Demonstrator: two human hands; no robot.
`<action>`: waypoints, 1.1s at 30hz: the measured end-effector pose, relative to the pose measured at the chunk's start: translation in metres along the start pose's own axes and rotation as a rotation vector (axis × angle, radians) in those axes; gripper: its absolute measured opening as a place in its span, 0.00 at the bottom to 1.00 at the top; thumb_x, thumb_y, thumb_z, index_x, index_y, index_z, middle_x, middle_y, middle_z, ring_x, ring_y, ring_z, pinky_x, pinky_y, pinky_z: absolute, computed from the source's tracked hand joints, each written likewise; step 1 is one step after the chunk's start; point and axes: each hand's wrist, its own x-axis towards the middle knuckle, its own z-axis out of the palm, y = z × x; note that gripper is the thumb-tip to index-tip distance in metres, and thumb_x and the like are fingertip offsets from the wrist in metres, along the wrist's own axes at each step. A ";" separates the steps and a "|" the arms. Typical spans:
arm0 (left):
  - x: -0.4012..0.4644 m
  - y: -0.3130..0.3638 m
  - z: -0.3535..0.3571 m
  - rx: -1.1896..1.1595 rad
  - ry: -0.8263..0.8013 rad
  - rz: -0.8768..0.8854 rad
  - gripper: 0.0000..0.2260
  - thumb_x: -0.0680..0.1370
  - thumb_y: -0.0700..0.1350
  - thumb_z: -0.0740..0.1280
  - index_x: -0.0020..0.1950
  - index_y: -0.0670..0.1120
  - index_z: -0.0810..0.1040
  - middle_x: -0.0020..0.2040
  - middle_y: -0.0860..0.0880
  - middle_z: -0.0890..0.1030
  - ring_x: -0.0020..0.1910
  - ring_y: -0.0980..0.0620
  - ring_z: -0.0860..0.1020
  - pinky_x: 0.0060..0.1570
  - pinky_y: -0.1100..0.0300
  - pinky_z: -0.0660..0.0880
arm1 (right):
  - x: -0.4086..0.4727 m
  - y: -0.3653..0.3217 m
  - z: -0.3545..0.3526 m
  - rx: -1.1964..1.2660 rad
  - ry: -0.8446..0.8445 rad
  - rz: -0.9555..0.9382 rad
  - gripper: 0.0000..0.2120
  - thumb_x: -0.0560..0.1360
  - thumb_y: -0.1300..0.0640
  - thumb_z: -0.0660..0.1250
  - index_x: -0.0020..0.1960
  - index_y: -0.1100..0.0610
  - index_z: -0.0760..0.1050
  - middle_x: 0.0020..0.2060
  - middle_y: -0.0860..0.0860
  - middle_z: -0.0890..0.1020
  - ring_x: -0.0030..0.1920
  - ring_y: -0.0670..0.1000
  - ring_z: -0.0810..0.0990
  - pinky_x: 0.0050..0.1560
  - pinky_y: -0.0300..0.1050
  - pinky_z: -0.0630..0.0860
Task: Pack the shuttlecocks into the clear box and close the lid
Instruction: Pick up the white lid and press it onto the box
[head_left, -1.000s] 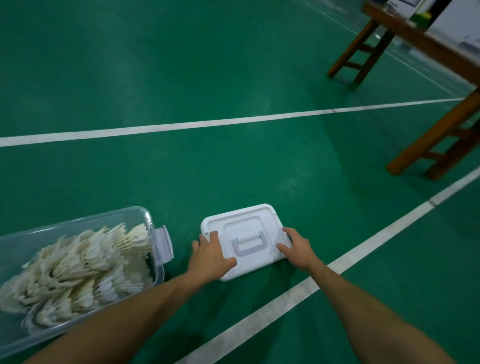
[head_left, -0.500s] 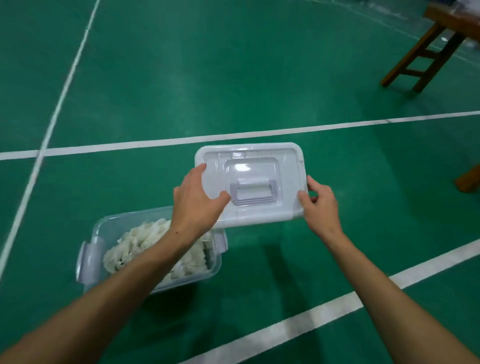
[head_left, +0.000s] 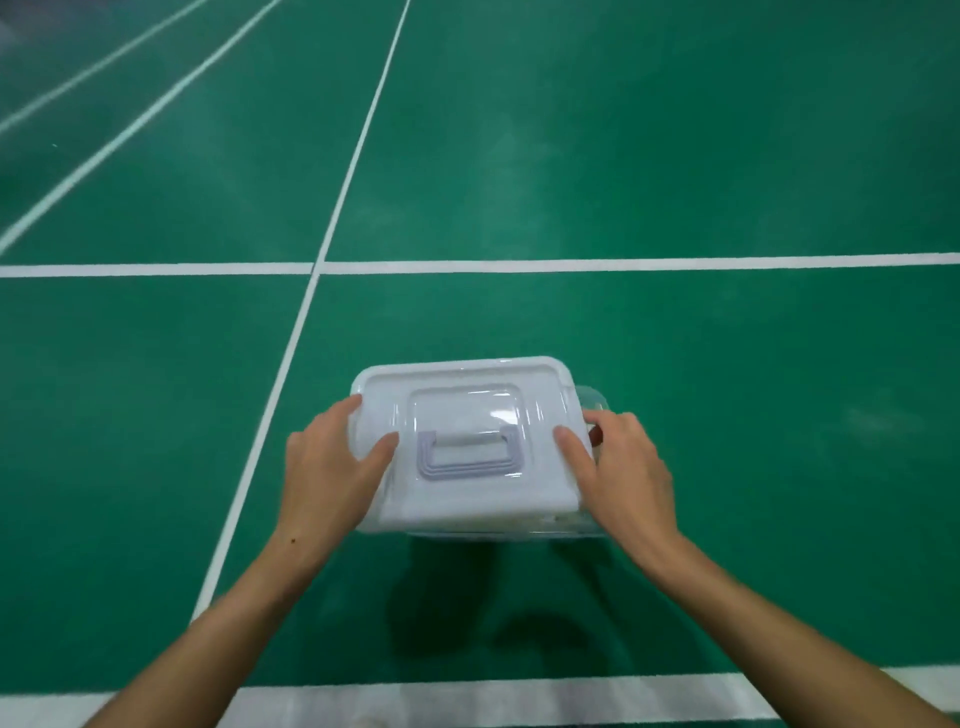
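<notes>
Both hands grasp the white lid (head_left: 462, 410) by its short ends: the left hand (head_left: 332, 467) curls round the left edge with its thumb lying on top, and the right hand (head_left: 623, 467) does the same on the right edge. Between them sits the lid's pale purple handle (head_left: 467, 454). Under the lid, the clear box (head_left: 589, 402) peeks out at the right side, resting on the green court floor (head_left: 727, 156) beside a white line (head_left: 291, 358).
</notes>
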 end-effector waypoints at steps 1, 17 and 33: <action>-0.001 0.000 0.007 -0.007 0.006 0.022 0.27 0.77 0.53 0.75 0.74 0.46 0.77 0.66 0.44 0.83 0.61 0.39 0.81 0.66 0.41 0.76 | -0.002 0.006 0.001 -0.032 0.009 0.032 0.18 0.82 0.37 0.63 0.63 0.48 0.76 0.52 0.46 0.76 0.49 0.54 0.79 0.47 0.50 0.72; 0.005 -0.014 0.075 0.200 0.064 0.205 0.21 0.81 0.53 0.71 0.73 0.48 0.79 0.71 0.52 0.80 0.56 0.43 0.71 0.59 0.46 0.75 | 0.008 0.044 -0.005 -0.125 -0.003 0.267 0.14 0.81 0.40 0.63 0.60 0.48 0.73 0.59 0.52 0.74 0.58 0.59 0.75 0.49 0.52 0.71; 0.008 -0.038 0.074 -0.395 -0.101 -0.230 0.31 0.71 0.59 0.78 0.71 0.49 0.77 0.61 0.49 0.85 0.57 0.46 0.84 0.62 0.41 0.80 | 0.022 0.047 0.004 0.435 -0.123 0.490 0.31 0.77 0.48 0.75 0.74 0.61 0.71 0.63 0.54 0.82 0.62 0.58 0.83 0.66 0.58 0.79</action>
